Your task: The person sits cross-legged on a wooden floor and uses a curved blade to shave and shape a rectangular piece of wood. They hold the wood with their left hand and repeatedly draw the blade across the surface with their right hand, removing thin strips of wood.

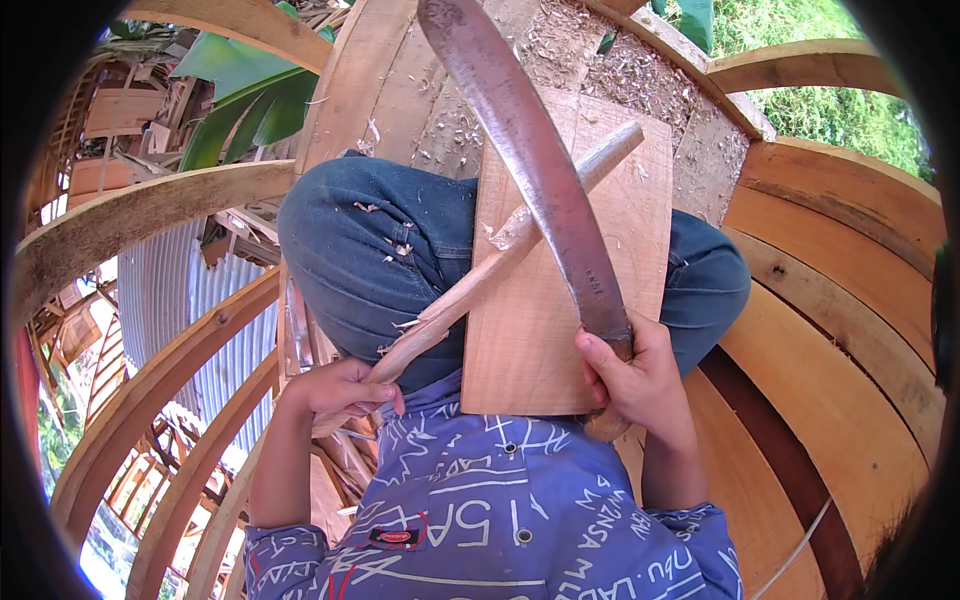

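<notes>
My right hand (627, 375) is wrapped round the wooden handle of a machete (535, 165), whose long, dark, curved blade points up and to the left. The blade crosses over a pale wooden stick (470, 285); whether the two touch I cannot tell. Near its lower end the stick is gripped by my left hand (350, 388). It slants up to the right, with rough, peeled patches and a curled shaving on its middle. Under both lies a flat wooden board (520, 350), resting across my lap.
My bent knees in jeans (375, 250) flank the board, with shavings on the left one. Wood shavings (560, 45) litter the planks ahead. Curved wooden slats (830, 330) rise at the right, and more rails (160, 205) at the left. A green leaf (250, 95) hangs at the upper left.
</notes>
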`<state>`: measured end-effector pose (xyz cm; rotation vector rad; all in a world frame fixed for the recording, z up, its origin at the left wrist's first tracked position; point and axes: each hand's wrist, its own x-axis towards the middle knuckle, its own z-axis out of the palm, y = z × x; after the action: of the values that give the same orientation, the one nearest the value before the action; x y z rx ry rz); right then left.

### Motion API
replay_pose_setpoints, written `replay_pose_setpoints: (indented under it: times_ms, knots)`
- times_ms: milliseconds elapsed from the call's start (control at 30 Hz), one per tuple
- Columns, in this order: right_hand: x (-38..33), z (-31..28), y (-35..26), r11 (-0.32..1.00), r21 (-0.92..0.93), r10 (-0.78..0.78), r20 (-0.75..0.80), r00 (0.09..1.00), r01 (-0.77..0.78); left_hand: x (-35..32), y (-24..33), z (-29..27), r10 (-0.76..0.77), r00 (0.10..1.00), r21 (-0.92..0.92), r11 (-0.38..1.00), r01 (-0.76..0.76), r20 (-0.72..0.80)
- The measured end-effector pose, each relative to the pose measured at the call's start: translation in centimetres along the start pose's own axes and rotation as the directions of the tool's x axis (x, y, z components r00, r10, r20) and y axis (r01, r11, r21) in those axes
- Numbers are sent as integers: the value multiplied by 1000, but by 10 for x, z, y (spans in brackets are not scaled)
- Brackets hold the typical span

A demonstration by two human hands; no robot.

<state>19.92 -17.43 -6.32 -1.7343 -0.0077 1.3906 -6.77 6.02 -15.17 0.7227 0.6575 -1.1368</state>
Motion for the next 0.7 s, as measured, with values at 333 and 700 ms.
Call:
replay_pose_setpoints:
  times_ms: [333,700]
  knots:
    - [11,-1,-19,986,2,-164,-166,972,167,1,3,5,82,992,148,987,-68,-93]
    - [5,-14,-28,987,-78,-151,-141,979,141,3,-5,1,54,995,201,979,-36,-85]
